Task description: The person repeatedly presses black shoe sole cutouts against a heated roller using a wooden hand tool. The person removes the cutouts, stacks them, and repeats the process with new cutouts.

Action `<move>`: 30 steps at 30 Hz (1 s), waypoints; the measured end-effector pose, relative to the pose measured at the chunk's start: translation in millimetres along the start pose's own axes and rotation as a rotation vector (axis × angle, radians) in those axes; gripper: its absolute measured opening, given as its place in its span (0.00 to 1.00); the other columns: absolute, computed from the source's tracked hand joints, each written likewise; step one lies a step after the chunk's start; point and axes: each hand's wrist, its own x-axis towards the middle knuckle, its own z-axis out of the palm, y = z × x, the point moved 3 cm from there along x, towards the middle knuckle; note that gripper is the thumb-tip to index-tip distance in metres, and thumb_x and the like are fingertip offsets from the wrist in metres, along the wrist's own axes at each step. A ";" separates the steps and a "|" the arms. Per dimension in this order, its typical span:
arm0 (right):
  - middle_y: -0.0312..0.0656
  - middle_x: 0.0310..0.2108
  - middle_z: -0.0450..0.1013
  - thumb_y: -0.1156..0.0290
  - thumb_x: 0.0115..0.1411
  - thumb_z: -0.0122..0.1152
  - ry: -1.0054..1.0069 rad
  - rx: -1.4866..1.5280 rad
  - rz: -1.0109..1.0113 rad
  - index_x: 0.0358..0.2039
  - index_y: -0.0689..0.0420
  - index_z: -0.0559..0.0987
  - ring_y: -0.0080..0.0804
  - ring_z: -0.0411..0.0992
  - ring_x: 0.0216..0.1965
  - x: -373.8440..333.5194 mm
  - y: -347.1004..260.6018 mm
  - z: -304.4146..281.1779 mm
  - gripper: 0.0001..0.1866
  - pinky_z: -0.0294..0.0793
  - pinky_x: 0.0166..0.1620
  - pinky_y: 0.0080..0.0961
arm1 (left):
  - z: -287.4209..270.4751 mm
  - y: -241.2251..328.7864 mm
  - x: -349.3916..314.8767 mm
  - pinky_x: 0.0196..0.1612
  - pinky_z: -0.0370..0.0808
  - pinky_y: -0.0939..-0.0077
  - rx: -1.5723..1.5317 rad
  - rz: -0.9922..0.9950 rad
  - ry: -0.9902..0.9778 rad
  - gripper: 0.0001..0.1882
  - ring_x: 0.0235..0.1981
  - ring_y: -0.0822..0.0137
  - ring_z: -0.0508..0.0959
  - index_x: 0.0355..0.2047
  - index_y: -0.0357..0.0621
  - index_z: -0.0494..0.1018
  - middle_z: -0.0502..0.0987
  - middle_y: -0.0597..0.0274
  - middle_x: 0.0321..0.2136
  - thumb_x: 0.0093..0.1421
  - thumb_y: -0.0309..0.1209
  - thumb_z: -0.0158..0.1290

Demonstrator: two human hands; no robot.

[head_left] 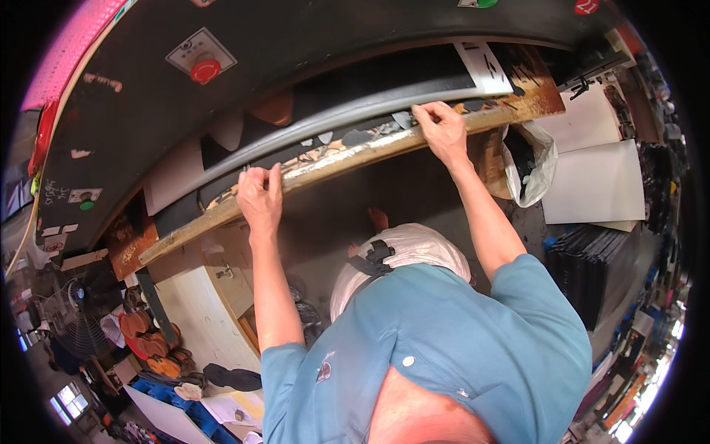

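Note:
My left hand (259,198) is closed over the left part of a long worn front rail (329,166), its fingers bent together. Farther right, my right hand (444,133) is pinched at the same gap between this rail and a grey rounded bar (347,118). What either hand pinches is hidden by the fingers or too small to name. Dark scraps (356,138) and pale bits lie along the gap between my hands. Behind the grey bar, a black sheet or surface (392,74) reaches into the machine.
A dark machine body (296,37) with a red push button (205,70) rises ahead. On the right hang a white bag (543,174) with dark scraps, and white sheets (592,177) above a black stack (584,259). A pale cabinet (196,303) and a fan (74,311) stand left.

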 end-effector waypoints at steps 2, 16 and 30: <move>0.30 0.29 0.77 0.68 0.69 0.70 0.059 0.109 0.181 0.34 0.64 0.85 0.14 0.69 0.30 -20.8 -6.6 -3.2 0.11 0.68 0.33 0.17 | -9.3 10.1 -19.8 0.35 0.73 0.55 -0.015 0.013 -0.008 0.13 0.29 0.49 0.74 0.26 0.40 0.73 0.76 0.53 0.25 0.62 0.26 0.68; 0.80 0.69 0.55 0.53 0.42 0.79 -0.422 -0.303 -0.438 0.70 0.62 0.72 0.76 0.59 0.68 -116.9 -146.8 177.6 0.54 0.65 0.70 0.58 | -46.9 0.0 -17.7 0.72 0.67 0.50 -0.198 -0.082 -0.156 0.23 0.70 0.41 0.70 0.64 0.37 0.73 0.74 0.42 0.66 0.70 0.19 0.53; 0.53 0.68 0.69 0.66 0.49 0.73 -0.627 0.772 0.325 0.72 0.71 0.66 0.38 0.69 0.68 -64.9 -126.8 125.1 0.50 0.62 0.73 0.34 | -26.3 42.1 -13.0 0.74 0.66 0.55 -0.729 -0.275 -0.398 0.47 0.72 0.44 0.70 0.74 0.31 0.61 0.70 0.35 0.69 0.64 0.41 0.70</move>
